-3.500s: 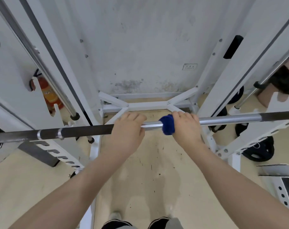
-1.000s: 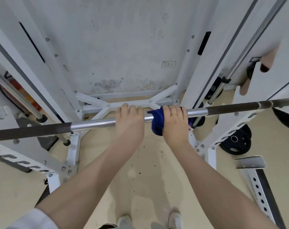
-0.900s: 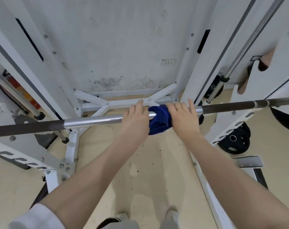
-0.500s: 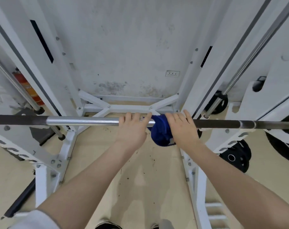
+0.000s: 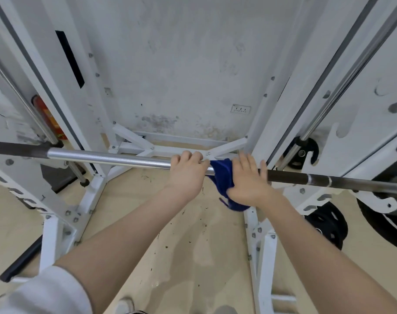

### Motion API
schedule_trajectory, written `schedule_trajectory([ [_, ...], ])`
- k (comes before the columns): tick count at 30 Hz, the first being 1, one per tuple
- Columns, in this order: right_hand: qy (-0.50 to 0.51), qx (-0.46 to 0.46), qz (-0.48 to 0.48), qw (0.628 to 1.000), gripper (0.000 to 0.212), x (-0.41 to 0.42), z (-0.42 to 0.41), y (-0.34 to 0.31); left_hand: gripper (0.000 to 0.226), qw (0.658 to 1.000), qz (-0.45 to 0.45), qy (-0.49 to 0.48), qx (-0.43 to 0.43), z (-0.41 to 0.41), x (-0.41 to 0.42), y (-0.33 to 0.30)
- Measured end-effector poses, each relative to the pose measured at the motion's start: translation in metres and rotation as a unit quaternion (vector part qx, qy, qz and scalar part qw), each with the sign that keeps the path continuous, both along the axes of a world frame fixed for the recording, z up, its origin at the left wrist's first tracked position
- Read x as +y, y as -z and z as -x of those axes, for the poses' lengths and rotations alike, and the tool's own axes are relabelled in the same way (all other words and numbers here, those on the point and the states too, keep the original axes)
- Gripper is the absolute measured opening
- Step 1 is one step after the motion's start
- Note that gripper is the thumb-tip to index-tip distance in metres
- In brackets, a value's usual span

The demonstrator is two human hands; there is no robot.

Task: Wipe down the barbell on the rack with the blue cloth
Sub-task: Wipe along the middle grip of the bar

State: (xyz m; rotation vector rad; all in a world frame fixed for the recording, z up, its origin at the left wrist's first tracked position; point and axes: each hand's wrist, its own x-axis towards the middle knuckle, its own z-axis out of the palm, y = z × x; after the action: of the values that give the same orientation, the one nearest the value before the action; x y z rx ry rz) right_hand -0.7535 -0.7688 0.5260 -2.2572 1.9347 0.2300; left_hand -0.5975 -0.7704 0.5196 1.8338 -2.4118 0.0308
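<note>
Barbell lies across the white rack, running left to right at hand height — bright chrome in the left-centre stretch, dark on the right past our right hand. Blue cloth is draped over the bar between our two hands, bunched, with a loose tail hanging below the bar. Our right hand lies on top of the cloth and bar with fingers extended and slightly spread, palm pressing down rather than wrapped round. Our left hand is curled over the chrome section just beside the cloth, fingers closed round the bar. White sleeve shows at the left forearm's near end. Below: beige floor with dark specks, black weight plates at the right — wall socket on the scuffed wall behind.
</note>
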Motion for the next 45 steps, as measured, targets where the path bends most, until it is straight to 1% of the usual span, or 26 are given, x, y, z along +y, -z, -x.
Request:
schedule_trajectory([
  [2, -0.037, -0.070, 0.048, 0.996, 0.092, 0.007, -0.007, 0.016, 0.045, 1.000, -0.001, -0.004, -0.022, 0.007, 0.001, 0.001],
  [4, -0.087, -0.034, 0.160, 0.983, 0.093, 0.011, -0.004, 0.035, 0.041, 0.999, 0.006, -0.021, -0.038, 0.011, 0.004, 0.002],
  [5, -0.102, -0.015, 0.204, 0.974, 0.086, 0.006, 0.000, 0.040, 0.038, 0.998, 0.029, -0.023, -0.044, 0.012, 0.006, 0.002],
  [7, -0.108, -0.018, 0.172, 0.979, 0.057, -0.016, 0.011, 0.032, 0.034, 0.993, 0.093, -0.027, -0.069, 0.014, 0.003, 0.002],
  [9, -0.092, -0.040, 0.073, 0.992, 0.030, -0.041, 0.017, 0.015, 0.034, 0.992, 0.099, -0.029, -0.073, 0.012, -0.002, 0.006],
  [11, -0.076, -0.037, 0.023, 0.996, 0.026, -0.051, 0.016, 0.007, 0.034, 0.993, 0.105, -0.030, -0.054, 0.010, 0.000, 0.011],
  [12, -0.070, -0.028, 0.042, 0.996, 0.026, -0.047, 0.016, 0.012, 0.034, 0.992, 0.113, -0.027, -0.045, 0.010, 0.001, 0.011],
  [14, -0.072, 0.039, 0.201, 0.976, 0.027, -0.027, 0.012, 0.034, 0.034, 0.991, 0.123, -0.031, -0.031, 0.010, 0.001, 0.014],
  [16, -0.060, 0.093, 0.306, 0.946, 0.031, -0.016, 0.009, 0.042, 0.034, 0.992, 0.118, -0.040, -0.015, 0.011, 0.001, 0.013],
  [17, -0.058, 0.089, 0.279, 0.954, 0.032, -0.019, 0.010, 0.038, 0.032, 0.992, 0.114, -0.044, -0.010, 0.011, 0.000, 0.013],
  [20, -0.110, 0.004, 0.096, 0.989, 0.021, -0.045, 0.019, 0.022, 0.030, 0.994, 0.100, -0.045, -0.002, 0.010, -0.003, 0.016],
  [22, -0.111, -0.037, -0.028, 0.993, 0.016, -0.060, 0.022, 0.006, 0.034, 0.994, 0.092, -0.052, -0.010, 0.010, -0.003, 0.016],
  [24, -0.093, -0.051, -0.098, 0.990, 0.017, -0.063, 0.020, 0.001, 0.033, 0.994, 0.089, -0.058, -0.011, 0.010, -0.004, 0.017],
  [25, -0.083, -0.054, -0.085, 0.991, 0.018, -0.058, 0.018, 0.003, 0.031, 0.995, 0.083, -0.056, -0.011, 0.010, -0.003, 0.015],
  [26, -0.080, -0.044, -0.020, 0.996, 0.020, -0.051, 0.018, 0.008, 0.029, 0.996, 0.077, -0.053, -0.005, 0.009, -0.002, 0.015],
  [27, -0.090, -0.023, 0.095, 0.991, 0.024, -0.042, 0.019, 0.018, 0.026, 0.996, 0.078, -0.049, 0.006, 0.009, -0.001, 0.015],
  [28, -0.102, 0.003, 0.198, 0.975, 0.031, -0.032, 0.020, 0.029, 0.027, 0.996, 0.075, -0.048, 0.016, 0.009, -0.001, 0.015],
  [29, -0.104, 0.028, 0.269, 0.957, 0.037, -0.025, 0.021, 0.038, 0.030, 0.996, 0.070, -0.044, 0.022, 0.009, -0.002, 0.015],
  [30, -0.105, 0.037, 0.289, 0.951, 0.039, -0.024, 0.021, 0.040, 0.031, 0.996, 0.069, -0.043, 0.024, 0.009, -0.003, 0.015],
  [33, -0.115, -0.003, 0.135, 0.984, 0.044, -0.044, 0.025, 0.026, 0.027, 0.997, 0.054, -0.045, 0.031, 0.008, -0.004, 0.013],
  [35, -0.126, -0.028, 0.059, 0.990, 0.054, -0.052, 0.031, 0.017, 0.024, 0.996, 0.064, -0.041, 0.047, 0.006, -0.005, 0.013],
  [36, -0.140, -0.030, 0.065, 0.988, 0.056, -0.052, 0.034, 0.015, 0.023, 0.996, 0.066, -0.039, 0.054, 0.005, -0.005, 0.013],
  [38, -0.160, -0.015, 0.126, 0.979, 0.058, -0.046, 0.044, 0.020, 0.022, 0.996, 0.045, -0.029, 0.067, 0.004, -0.008, 0.013],
  [40, -0.145, -0.028, 0.176, 0.973, 0.052, -0.038, 0.060, 0.022, 0.023, 0.996, 0.025, -0.020, 0.080, 0.002, -0.010, 0.011],
  [42, -0.098, -0.037, 0.201, 0.974, 0.042, -0.029, 0.086, 0.024, 0.023, 0.996, 0.015, -0.011, 0.084, 0.000, -0.013, 0.008],
  [45, 0.028, -0.050, 0.263, 0.963, 0.049, -0.011, 0.103, 0.023, 0.025, 0.997, -0.011, 0.003, 0.080, -0.002, -0.015, 0.004],
])
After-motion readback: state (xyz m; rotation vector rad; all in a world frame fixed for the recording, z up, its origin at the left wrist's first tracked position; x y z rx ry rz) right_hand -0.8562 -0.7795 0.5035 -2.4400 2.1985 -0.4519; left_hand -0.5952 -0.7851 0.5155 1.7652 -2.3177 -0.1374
